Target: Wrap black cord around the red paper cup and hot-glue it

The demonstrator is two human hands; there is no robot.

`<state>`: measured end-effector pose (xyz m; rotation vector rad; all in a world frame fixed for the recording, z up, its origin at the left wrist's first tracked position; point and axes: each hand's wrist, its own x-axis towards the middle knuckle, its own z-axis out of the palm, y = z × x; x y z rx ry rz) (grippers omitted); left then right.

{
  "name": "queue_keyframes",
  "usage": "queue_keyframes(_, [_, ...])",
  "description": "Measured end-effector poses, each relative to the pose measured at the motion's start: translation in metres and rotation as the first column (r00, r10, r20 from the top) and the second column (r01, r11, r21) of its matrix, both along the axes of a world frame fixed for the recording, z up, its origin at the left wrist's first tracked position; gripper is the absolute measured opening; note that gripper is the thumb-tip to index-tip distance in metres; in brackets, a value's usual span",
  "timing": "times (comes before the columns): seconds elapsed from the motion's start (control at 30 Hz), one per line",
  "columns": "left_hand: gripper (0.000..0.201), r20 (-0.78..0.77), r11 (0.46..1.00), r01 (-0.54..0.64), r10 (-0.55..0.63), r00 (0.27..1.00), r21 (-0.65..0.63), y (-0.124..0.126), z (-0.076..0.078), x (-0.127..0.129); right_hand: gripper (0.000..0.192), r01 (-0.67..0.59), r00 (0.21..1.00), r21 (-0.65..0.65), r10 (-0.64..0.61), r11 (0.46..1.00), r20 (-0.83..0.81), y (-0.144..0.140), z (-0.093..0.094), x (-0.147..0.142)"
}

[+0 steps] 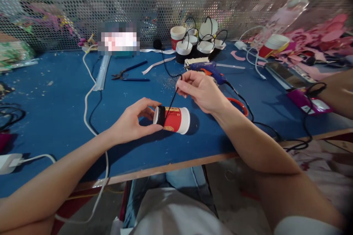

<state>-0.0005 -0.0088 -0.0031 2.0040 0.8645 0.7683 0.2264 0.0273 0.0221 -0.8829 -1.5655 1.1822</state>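
My left hand (132, 121) grips a red paper cup (176, 119) lying on its side, fingers around its bottom end, which is wrapped in a black band (161, 115). My right hand (200, 90) pinches a thin black cord (172, 101) that runs down to the black band and back toward a black spool (157, 43) at the rear. Both hands hover just above the blue tabletop (55, 117).
A blue glue gun (209, 69) lies behind my right hand, its cable trailing right. Finished cups with black handles (197, 40) stand at the back. Pliers (129, 73), glue sticks (100, 73), a white cable (86, 106), red-handled scissors (238, 104), a phone (284, 75) and pink paper scraps (317, 40) surround the area.
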Motion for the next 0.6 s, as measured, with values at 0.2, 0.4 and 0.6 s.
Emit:
queue_keyframes(0.2, [0.051, -0.008, 0.999, 0.033, -0.033, 0.999, -0.003, -0.0010, -0.0022, 0.0004, 0.020, 0.042, 0.996, 0.063, -0.046, 0.997, 0.070, 0.0017, -0.0046, -0.0027])
queue_keyframes(0.4, [0.048, -0.016, 0.993, 0.079, -0.078, 0.997, 0.084, -0.0012, -0.0015, 0.0018, 0.015, 0.068, 0.991, 0.098, -0.078, 0.993, 0.107, -0.0008, -0.0040, -0.0061])
queue_keyframes(0.6, [0.052, -0.015, 0.972, 0.109, -0.108, 0.994, 0.210, -0.0029, -0.0022, 0.0023, 0.012, 0.045, 0.986, 0.084, -0.058, 0.995, 0.158, -0.0025, -0.0035, -0.0082])
